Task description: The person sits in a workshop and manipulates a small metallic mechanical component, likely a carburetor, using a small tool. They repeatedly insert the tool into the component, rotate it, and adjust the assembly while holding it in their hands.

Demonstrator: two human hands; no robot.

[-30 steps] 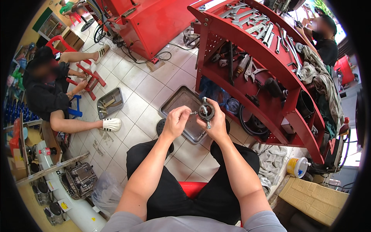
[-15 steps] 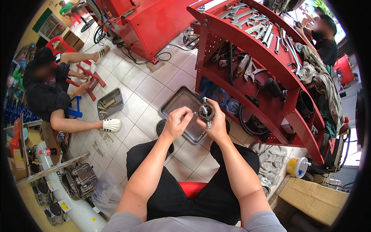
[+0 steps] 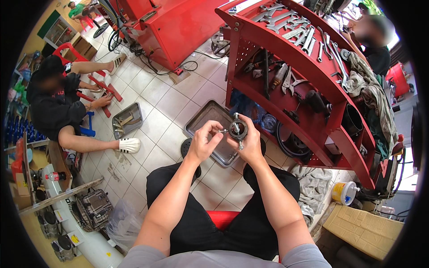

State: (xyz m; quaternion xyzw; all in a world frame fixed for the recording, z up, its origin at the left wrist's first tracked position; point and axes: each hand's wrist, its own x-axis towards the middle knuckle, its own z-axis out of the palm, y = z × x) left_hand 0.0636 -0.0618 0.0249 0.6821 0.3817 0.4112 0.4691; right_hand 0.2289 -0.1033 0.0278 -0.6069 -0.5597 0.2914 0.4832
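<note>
My right hand (image 3: 251, 142) holds a dark metal ring (image 3: 238, 135) with bolts sticking out around its rim, its fingers wrapped round the far and right sides. Some bright metal shows inside the ring's opening. From the left side of the ring a small bolt (image 3: 225, 131) points toward my left hand (image 3: 205, 140). The thumb and forefinger of that hand are parted on either side of the bolt's outer end; whether they touch it is too small to tell. Below both hands a grey metal tray (image 3: 196, 117) lies on the tiled floor.
A red tool cart (image 3: 308, 67) with wrenches (image 3: 290, 22) stands at the right. A red cabinet (image 3: 178, 31) is farther back. To the left a seated person (image 3: 53, 98) handles a red stool (image 3: 105, 94) beside a small parts tray (image 3: 127, 119). A cardboard box (image 3: 362, 228) lies near right.
The thumb and forefinger of my left hand have spread from a pinch at the bolt. My right hand and the ring stay almost in place.
</note>
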